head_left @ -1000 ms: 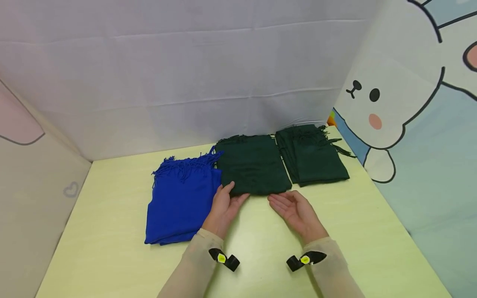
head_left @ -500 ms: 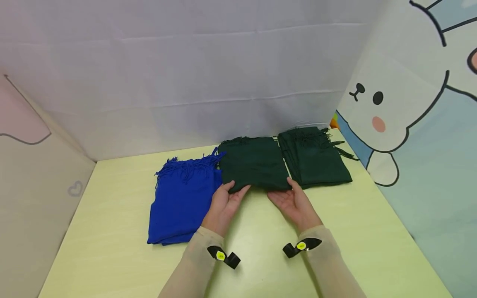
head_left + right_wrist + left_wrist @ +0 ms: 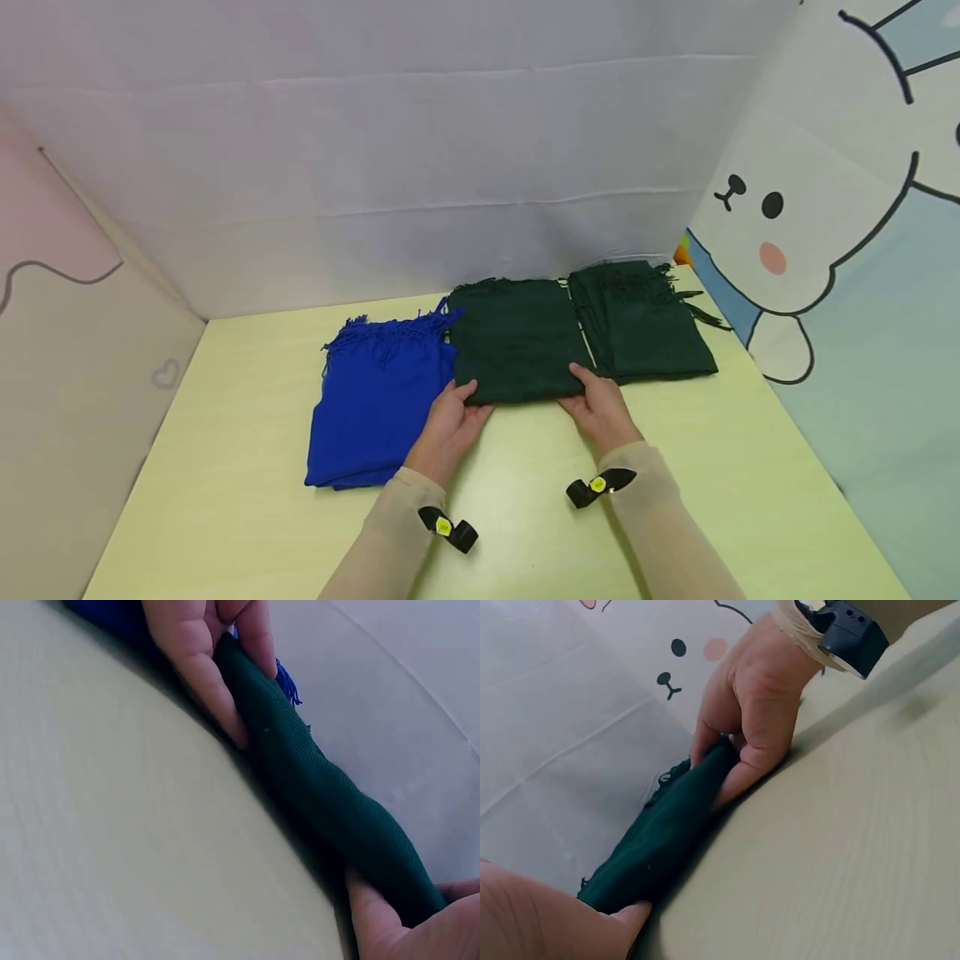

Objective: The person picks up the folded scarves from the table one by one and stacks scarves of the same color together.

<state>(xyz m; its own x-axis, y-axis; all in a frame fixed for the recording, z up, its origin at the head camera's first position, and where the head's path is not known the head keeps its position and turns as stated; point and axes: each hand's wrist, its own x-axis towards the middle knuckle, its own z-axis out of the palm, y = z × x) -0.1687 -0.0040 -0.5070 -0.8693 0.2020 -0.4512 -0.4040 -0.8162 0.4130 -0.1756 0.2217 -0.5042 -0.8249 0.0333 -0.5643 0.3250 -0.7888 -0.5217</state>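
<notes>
A folded dark green scarf (image 3: 521,342) with a fringed far edge lies in the middle, near the back of the table. My left hand (image 3: 448,423) pinches its near left corner, thumb on top and fingers beneath. At the near right corner my right hand (image 3: 602,411) grips in the same way. Both wrist views show the rounded near fold of this scarf (image 3: 667,825) held between the two hands, close over the tabletop. Left of it is a folded blue scarf (image 3: 378,408), its fringe toward the back; my left hand overlaps its right edge in the head view.
A second folded dark green scarf (image 3: 645,329) lies right beside the middle one, its fringe hanging toward the right table edge. White cloth (image 3: 420,150) stands behind the pale yellow table (image 3: 247,533). Printed cloth with a cartoon animal (image 3: 810,233) lines the right side.
My right thumb has come over the green scarf's near right corner, so both hands now hold it. The near edge rose slightly, then came lower and toward me.
</notes>
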